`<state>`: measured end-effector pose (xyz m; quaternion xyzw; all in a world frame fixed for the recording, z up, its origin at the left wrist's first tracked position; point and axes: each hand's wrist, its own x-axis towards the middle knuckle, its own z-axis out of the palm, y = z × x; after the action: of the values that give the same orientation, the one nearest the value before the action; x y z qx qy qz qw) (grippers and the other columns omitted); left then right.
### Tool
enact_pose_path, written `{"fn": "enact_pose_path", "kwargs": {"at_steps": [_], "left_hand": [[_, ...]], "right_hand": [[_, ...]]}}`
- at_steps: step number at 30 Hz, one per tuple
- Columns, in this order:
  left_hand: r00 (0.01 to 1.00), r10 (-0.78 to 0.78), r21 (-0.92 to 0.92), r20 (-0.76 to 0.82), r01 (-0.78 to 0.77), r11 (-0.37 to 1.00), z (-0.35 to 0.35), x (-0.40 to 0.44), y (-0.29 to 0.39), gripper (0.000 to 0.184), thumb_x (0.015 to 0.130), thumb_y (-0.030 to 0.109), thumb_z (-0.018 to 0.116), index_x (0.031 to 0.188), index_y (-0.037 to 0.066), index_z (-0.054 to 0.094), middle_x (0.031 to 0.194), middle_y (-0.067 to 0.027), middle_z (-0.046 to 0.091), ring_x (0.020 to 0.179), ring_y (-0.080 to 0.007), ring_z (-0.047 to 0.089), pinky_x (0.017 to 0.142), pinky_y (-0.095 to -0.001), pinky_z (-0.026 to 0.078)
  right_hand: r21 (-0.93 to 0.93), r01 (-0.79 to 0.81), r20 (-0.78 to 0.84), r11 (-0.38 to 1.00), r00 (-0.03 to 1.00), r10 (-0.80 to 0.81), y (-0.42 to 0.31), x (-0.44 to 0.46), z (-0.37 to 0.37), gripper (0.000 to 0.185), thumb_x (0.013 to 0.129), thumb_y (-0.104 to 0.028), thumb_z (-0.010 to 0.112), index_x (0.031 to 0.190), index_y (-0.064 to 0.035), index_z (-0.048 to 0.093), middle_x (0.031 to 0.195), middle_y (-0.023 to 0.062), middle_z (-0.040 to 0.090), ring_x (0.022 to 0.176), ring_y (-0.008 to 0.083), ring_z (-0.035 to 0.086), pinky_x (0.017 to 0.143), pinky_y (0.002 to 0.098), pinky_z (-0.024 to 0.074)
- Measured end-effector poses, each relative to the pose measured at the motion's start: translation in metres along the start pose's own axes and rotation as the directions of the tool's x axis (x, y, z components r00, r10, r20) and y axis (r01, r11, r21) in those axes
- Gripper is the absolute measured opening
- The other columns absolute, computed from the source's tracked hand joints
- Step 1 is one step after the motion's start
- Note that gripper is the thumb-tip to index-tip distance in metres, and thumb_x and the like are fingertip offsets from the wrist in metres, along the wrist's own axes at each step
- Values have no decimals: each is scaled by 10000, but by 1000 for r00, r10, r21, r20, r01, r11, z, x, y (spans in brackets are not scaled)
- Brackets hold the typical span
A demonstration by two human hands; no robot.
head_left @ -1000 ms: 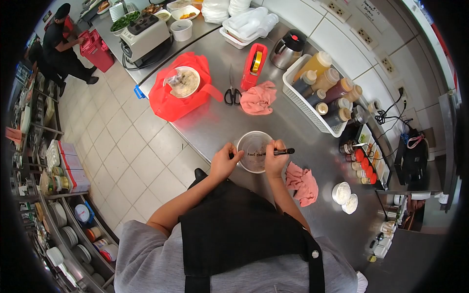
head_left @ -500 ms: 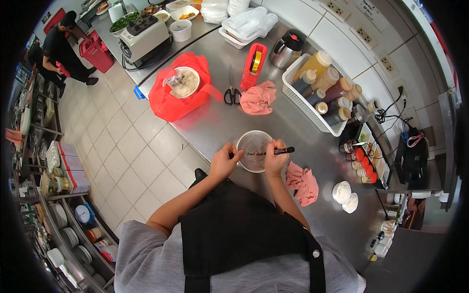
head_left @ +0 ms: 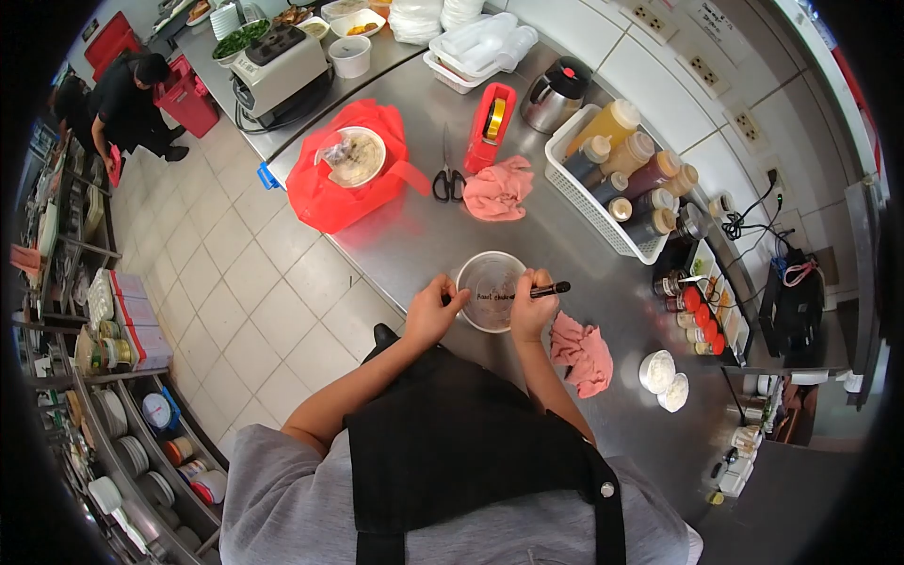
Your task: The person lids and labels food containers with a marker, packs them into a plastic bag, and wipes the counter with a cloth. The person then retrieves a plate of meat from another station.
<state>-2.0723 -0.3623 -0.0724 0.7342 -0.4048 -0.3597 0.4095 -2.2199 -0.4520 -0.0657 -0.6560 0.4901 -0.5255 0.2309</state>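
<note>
A round tub with a clear lid (head_left: 491,266) sits on the steel counter in front of me, with dark handwriting across the lid. My right hand (head_left: 533,306) is closed around a black marker (head_left: 551,290), its tip at the writing. At the tub's left rim, my left hand (head_left: 439,307) has its fingers curled, fingertips against the edge. A small dark piece that looks like the marker cap (head_left: 446,299) shows between those fingers. Just right of my right hand lies a crumpled pink cloth (head_left: 582,354).
Beyond the tub are another pink cloth (head_left: 499,189), scissors (head_left: 447,179), a red tape dispenser (head_left: 490,127) and a red bag (head_left: 330,202) around an open tub. A white basket (head_left: 589,202) of sauce bottles stands right. Two small cups (head_left: 657,371) sit nearer. Co-workers (head_left: 132,104) are far left.
More letters stand on the lid, and the marker has shifted slightly right. My left hand stays at the rim. A co-worker at far left has bent lower, with the pink item moved toward the shelves.
</note>
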Motion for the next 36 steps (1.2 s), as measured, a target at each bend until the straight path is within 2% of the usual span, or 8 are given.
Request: {"fn": "enact_pose_path", "kwargs": {"at_steps": [10, 15, 19, 22, 23, 25, 31, 36], "left_hand": [[1000, 2, -6, -3, -2, 1000, 0, 0, 1, 316, 832, 332, 668, 794, 54, 522, 640, -91, 571, 569, -225, 545, 557, -367, 426], [1000, -1, -7, -1, 1, 1000, -1, 0, 3, 315, 834, 329, 665, 785, 54, 521, 641, -89, 573, 569, -225, 549, 557, -370, 427], [1000, 26, 4, 10, -26, 1000, -1, 0, 0, 323, 839, 341, 665, 842, 53, 518, 638, -89, 576, 569, -226, 551, 559, -376, 429], [1000, 10, 25, 0, -10, 1000, -12, -6, 19, 341, 835, 307, 688, 960, 58, 492, 695, -73, 551, 602, -169, 516, 568, -340, 413], [1000, 15, 22, -9, -15, 1000, -11, -4, 18, 341, 835, 307, 688, 960, 58, 492, 695, -73, 551, 602, -169, 516, 568, -340, 413], [905, 424, -107, -31, -425, 899, -12, -6, 11, 410, 908, 437, 566, 1049, 70, 451, 750, -73, 533, 596, -149, 476, 545, -319, 387], [866, 379, -639, 326, -94, 764, -10, -9, 17, 567, 950, 617, 284, 1052, 84, 449, 766, 5, 463, 585, -78, 390, 527, -227, 334], [886, 293, -618, 361, -8, 786, -20, -15, 29, 520, 966, 592, 258, 1017, 106, 437, 754, 21, 415, 589, -56, 337, 538, -207, 311]], "right_hand": [[11, 9, -37, 1000, 999, -9, 4, -1, 2, 289, 807, 48, 542, 619, 9, 325, 577, 127, 360, 501, 213, 338, 487, 361, 297], [269, 31, -24, 963, 999, -25, 3, -3, 4, 345, 860, 6, 551, 639, -41, 290, 616, 17, 316, 586, 94, 300, 514, 294, 276], [98, 130, 137, 987, 980, -143, 5, 1, 2, 331, 863, -16, 572, 636, -40, 333, 603, 50, 389, 569, 134, 377, 515, 334, 322], [198, 37, 133, 979, 989, -64, 8, 5, 0, 318, 894, -52, 558, 649, -66, 356, 596, 26, 407, 536, 100, 371, 484, 297, 312], [386, -220, 159, 896, 972, 171, -6, 11, -6, 308, 918, -91, 539, 658, -78, 373, 605, 8, 412, 516, 81, 351, 469, 258, 291], [561, -457, 272, 690, 889, 368, -29, 18, -12, 276, 947, -158, 512, 695, -99, 415, 587, -16, 403, 453, 40, 303, 411, 212, 245], [513, -352, 383, 783, 910, 158, -71, 17, 7, 333, 941, -109, 541, 648, -76, 384, 591, -39, 383, 525, 43, 330, 471, 232, 274], [475, -289, 451, 831, 891, 52, -75, 8, 16, 352, 928, -82, 560, 639, -54, 361, 606, -41, 364, 557, 46, 329, 493, 236, 282]]}}
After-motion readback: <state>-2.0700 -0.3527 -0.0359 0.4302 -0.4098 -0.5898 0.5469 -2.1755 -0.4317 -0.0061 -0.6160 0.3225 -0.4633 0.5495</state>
